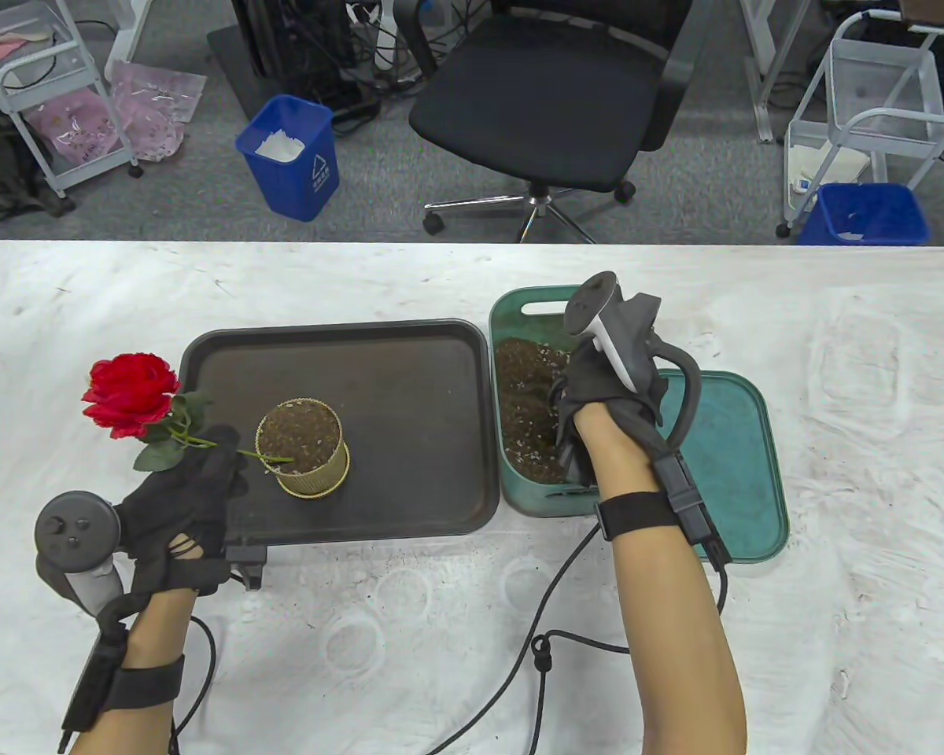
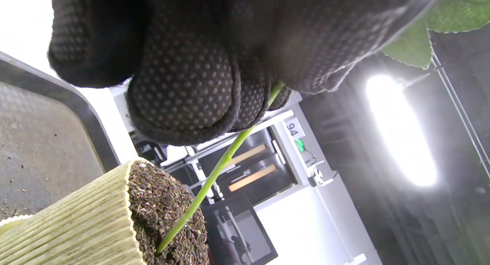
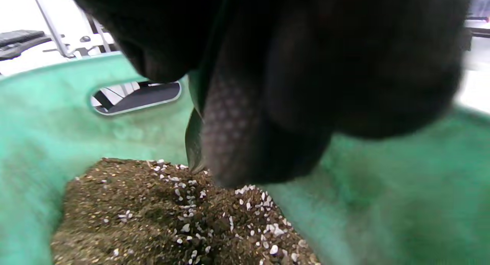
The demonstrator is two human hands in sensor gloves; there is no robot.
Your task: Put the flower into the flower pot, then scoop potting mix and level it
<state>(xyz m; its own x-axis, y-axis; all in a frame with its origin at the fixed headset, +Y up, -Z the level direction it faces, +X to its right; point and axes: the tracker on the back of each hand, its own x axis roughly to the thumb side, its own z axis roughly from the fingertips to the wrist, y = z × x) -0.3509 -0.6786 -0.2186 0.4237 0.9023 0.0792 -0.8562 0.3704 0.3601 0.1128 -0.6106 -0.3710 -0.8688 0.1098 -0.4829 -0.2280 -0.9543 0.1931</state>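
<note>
A red rose (image 1: 130,393) leans left, its green stem (image 1: 263,456) stuck into the soil of a ribbed yellow-green pot (image 1: 303,448) on the dark tray (image 1: 409,354). My left hand (image 1: 220,452) pinches the stem just left of the pot; in the left wrist view its fingers (image 2: 183,104) close on the stem (image 2: 214,173) above the pot (image 2: 76,223). My right hand (image 1: 566,401) is inside the green bin (image 1: 519,307), over the potting mix (image 1: 523,409). Its curled fingers (image 3: 268,142) hold a scoop (image 3: 193,142) whose tip touches the mix (image 3: 172,219).
The green bin's lid (image 1: 724,464) lies flat to the right of the bin. Glove cables (image 1: 551,637) trail across the white table near the front edge. An office chair (image 1: 551,102) and blue waste bins (image 1: 291,157) stand beyond the far table edge.
</note>
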